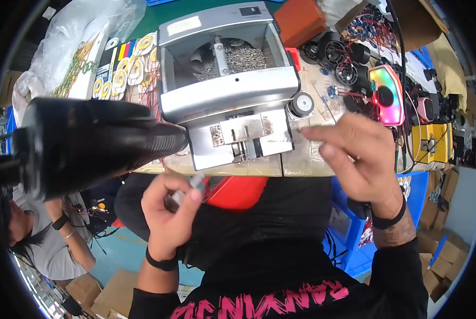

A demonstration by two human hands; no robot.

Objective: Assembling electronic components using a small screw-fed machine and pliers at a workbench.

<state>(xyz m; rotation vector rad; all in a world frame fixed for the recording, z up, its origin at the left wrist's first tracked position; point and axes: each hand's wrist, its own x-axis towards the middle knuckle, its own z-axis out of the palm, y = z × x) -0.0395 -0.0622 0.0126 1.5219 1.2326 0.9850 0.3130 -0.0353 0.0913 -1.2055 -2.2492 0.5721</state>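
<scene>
My left hand (169, 212) is held just off the table's front edge, its thumb and fingers pinched on a small pale, partly see-through piece (197, 182) with a bluish-green part. Thin red wires (212, 190) trail from that piece; its exact kind is too small to make out. My right hand (359, 159) hovers over the table's right side, index finger stretched toward the machine and thumb apart, with nothing visible between them. Between the hands stands a silver screw feeder (227, 95), its hopper filled with loose screws (243, 59) and a metal rail plate (243, 132) at the front.
A large black ribbed-nose device (99, 143) looms at the left. Coils with yellow rings (137, 69) lie behind it. Black round speakers (333, 52), a lit multicoloured device (387, 95) and a blue crate (349, 234) are at right. Another person (52, 239) sits at lower left.
</scene>
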